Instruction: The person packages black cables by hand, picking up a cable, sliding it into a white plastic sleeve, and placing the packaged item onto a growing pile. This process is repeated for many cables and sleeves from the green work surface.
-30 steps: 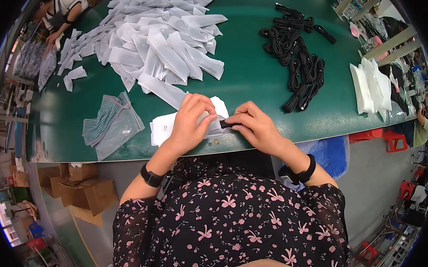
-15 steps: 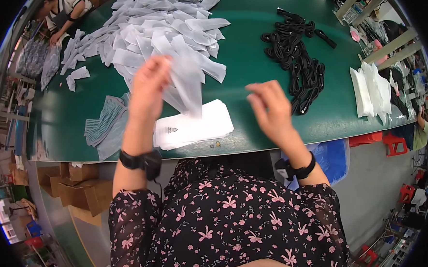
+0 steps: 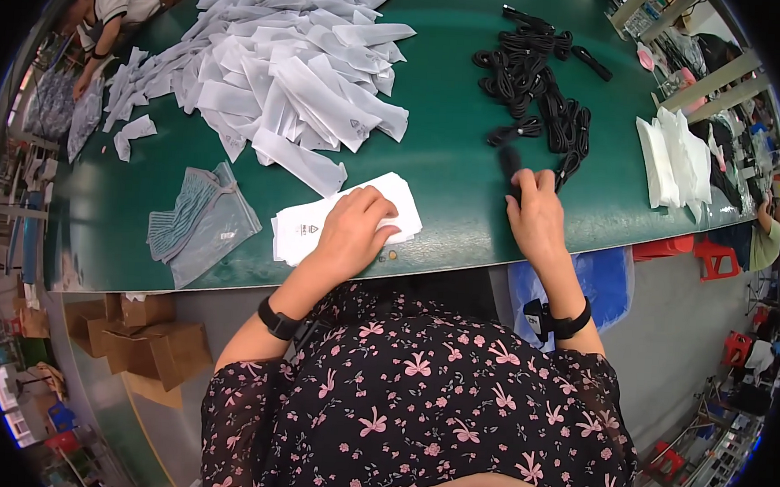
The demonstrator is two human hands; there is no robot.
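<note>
My left hand (image 3: 353, 228) rests on a stack of flat white plastic bags (image 3: 294, 230) at the table's near edge, its fingers bent over the top one and the thumb apart from them. Off to the right, my right hand (image 3: 537, 211) has its fingers closed around a coiled black cable (image 3: 510, 164), which is blurred by motion. Just beyond that hand lies a heap of coiled black cables (image 3: 547, 102). Past the stack spreads a large pile of frosted white bags (image 3: 276, 70), and one frosted bag (image 3: 300, 162) lies closest to the stack.
Clear bags with a teal striped cloth (image 3: 189, 215) lie on the green table (image 3: 442, 96) at left. White packets (image 3: 667, 165) lie at the right edge. Below are a blue bin (image 3: 612, 290) and cardboard boxes (image 3: 155, 346). A co-worker (image 3: 115, 13) handles bags at far left.
My left hand has released the frosted bag near the pile and come down onto the white stack. My right hand has moved right and closed on a coiled cable from the heap.
</note>
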